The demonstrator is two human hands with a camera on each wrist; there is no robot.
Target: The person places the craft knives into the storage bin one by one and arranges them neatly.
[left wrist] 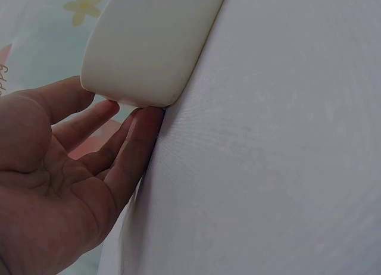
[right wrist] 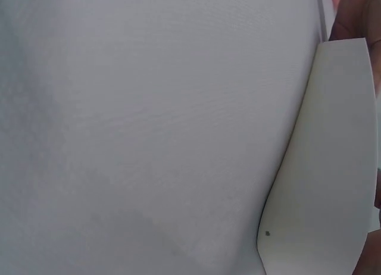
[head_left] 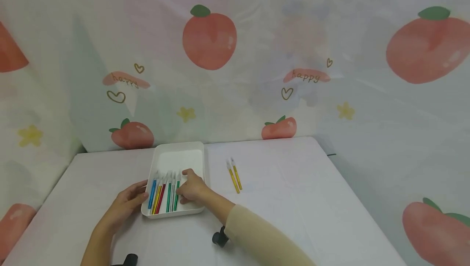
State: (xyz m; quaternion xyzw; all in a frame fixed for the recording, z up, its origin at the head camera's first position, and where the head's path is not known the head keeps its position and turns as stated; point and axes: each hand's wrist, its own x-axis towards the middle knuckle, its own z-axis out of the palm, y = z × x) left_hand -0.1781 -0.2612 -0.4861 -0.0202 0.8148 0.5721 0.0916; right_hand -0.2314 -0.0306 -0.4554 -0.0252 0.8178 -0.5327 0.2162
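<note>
A white tray point(head_left: 178, 154) holds a row of slim craft knives point(head_left: 158, 198) with blue, gold, red, green and silver metallic handles and pale tips, lying side by side. Against the tray's left wall rests my left hand point(head_left: 126, 202), its fingertips and thumb at the outer side and rim; the left wrist view shows them at the tray's corner point(left wrist: 143, 55). My right hand point(head_left: 194, 188) reaches over the right wall into the tray, fingers against the rightmost green craft knife point(head_left: 177, 194). In the right wrist view the tray wall point(right wrist: 321, 162) hides most of that hand.
Two gold craft knives point(head_left: 235, 176) lie on the white tablecloth point(head_left: 286, 200) to the right of the tray. A printed curtain point(head_left: 249, 107) with fruit pictures hangs behind the table. Dark wrist-camera parts point(head_left: 220, 237) show by both forearms.
</note>
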